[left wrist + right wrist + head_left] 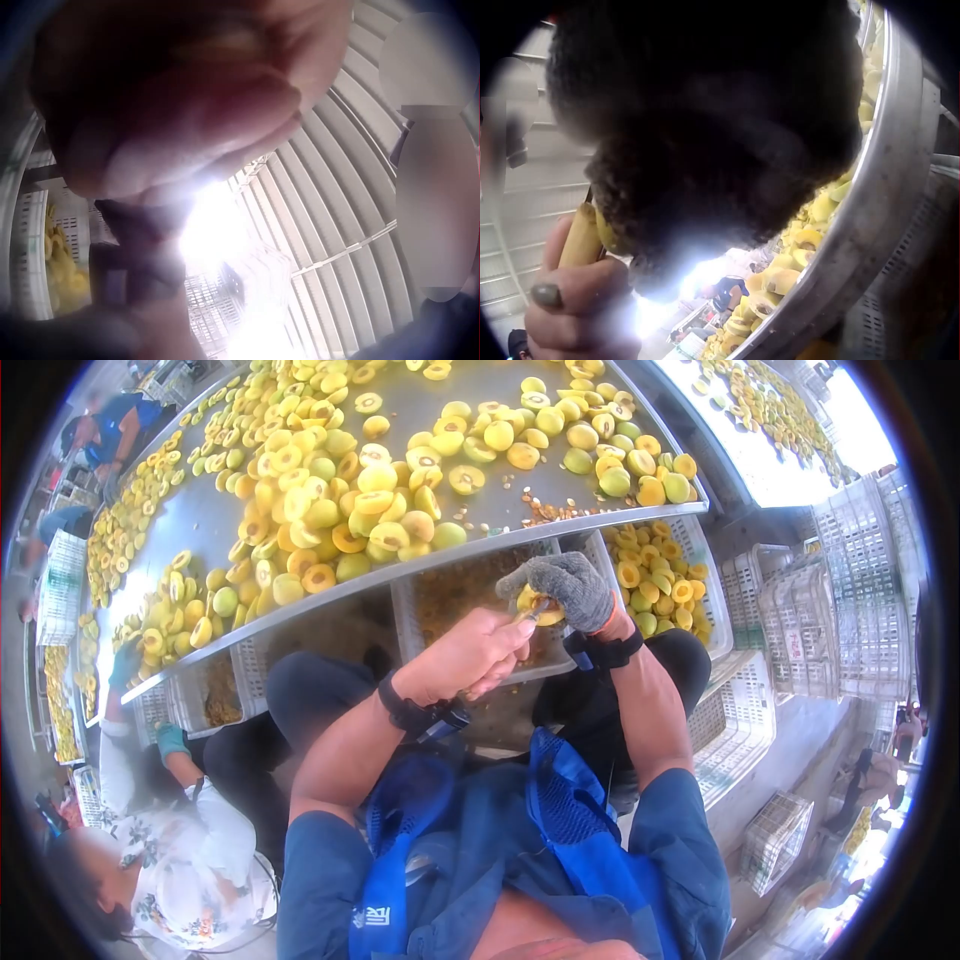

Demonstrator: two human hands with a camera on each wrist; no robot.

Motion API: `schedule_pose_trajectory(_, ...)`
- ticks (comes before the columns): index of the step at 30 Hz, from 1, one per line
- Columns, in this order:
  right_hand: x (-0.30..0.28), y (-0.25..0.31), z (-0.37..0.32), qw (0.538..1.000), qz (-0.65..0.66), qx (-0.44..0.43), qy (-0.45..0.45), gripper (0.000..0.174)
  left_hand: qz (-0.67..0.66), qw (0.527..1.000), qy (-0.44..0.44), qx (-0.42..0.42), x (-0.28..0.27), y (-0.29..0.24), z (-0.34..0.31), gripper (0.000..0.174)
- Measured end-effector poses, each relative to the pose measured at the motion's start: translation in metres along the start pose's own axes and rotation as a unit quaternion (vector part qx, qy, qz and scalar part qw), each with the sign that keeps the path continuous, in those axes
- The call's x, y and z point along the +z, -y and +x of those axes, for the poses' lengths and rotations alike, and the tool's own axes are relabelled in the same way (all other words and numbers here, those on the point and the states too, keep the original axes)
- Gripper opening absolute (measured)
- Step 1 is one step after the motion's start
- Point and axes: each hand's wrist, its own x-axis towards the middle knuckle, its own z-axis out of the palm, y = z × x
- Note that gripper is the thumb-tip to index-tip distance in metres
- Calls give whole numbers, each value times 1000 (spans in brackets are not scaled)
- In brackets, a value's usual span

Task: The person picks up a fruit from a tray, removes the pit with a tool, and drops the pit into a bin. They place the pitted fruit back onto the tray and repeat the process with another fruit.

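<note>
My bare left hand (475, 655) grips a small tool by its pale wooden handle (581, 238); a thin dark part extends from it toward the fruit. In a grey knitted glove, my right hand (572, 588) holds a yellow fruit (546, 616) between curled fingers, close against the left fingertips. Both hands are just in front of the metal table's edge, above a crate. The left wrist view has the bare hand (202, 112) large and blurred; the right wrist view has the dark glove (712, 142) covering most of the fruit (610, 231).
Halved yellow fruits (300, 510) cover much of the metal table (440, 555). Below its edge are a crate of fruit halves (655, 575) and a crate with brownish bits (470, 595). White crates (800, 625) are stacked at right. A person in a patterned shirt (195, 860) sits at left.
</note>
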Motion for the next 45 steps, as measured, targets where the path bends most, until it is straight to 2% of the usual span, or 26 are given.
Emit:
schedule_pose_trajectory(4,1,6,-5,1000,2,15,5,39,-65,997,30,-3,-2,11,3,45)
schedule_pose_trajectory(7,13,-4,-6,996,36,19,-77,35,-108,994,9,19,6,21,6,46)
schedule_pose_trajectory(10,24,-25,-3,972,-116,-125,-162,31,-108,994,-21,30,11,21,8,47)
schedule_pose_trajectory(13,18,-32,1,911,-293,-222,-188,33,-106,994,-28,26,10,18,9,49)
schedule_pose_trajectory(16,14,-38,4,890,-347,-232,-184,30,-140,990,-7,14,7,16,10,51)
schedule_pose_trajectory(20,6,-34,11,967,-199,-124,-97,29,-189,981,52,-5,-3,16,11,53)
schedule_pose_trajectory(22,4,-16,9,987,-125,-88,-47,28,-186,981,63,-3,-7,18,12,52)
schedule_pose_trajectory(25,6,-25,8,994,56,70,-60,27,-117,992,36,8,-4,19,12,49)
schedule_pose_trajectory(28,15,-36,6,991,-33,-33,-128,27,-78,997,10,15,0,20,13,47)
schedule_pose_trajectory(30,22,-37,3,968,-113,-124,-185,28,-88,996,9,15,1,22,14,46)
schedule_pose_trajectory(32,23,-40,3,938,-197,-175,-223,26,-111,994,14,11,0,23,15,46)
schedule_pose_trajectory(34,21,-52,3,913,-278,-174,-242,24,-137,990,20,-2,0,23,15,46)
schedule_pose_trajectory(37,18,-67,1,826,-441,-233,-263,26,-204,977,57,-24,-6,23,16,45)
schedule_pose_trajectory(38,14,-65,0,910,-299,-180,-224,29,-231,970,73,-31,-10,23,16,45)
schedule_pose_trajectory(39,9,-63,0,965,-148,-120,-178,33,-204,977,62,-13,-12,22,15,44)
schedule_pose_trajectory(40,6,-54,1,990,6,-58,-126,37,-177,983,50,7,-15,19,13,43)
schedule_pose_trajectory(41,9,-36,-2,989,32,-42,-137,41,-149,988,38,26,-17,16,13,42)
schedule_pose_trajectory(43,19,-3,-14,984,85,-8,-156,51,-14,994,-52,93,-18,10,15,39)
schedule_pose_trajectory(44,7,-18,-14,989,-81,-35,-121,56,53,986,-98,126,-19,8,15,38)
schedule_pose_trajectory(45,10,-28,-11,983,-113,-39,-137,57,64,985,-111,112,-20,8,14,36)
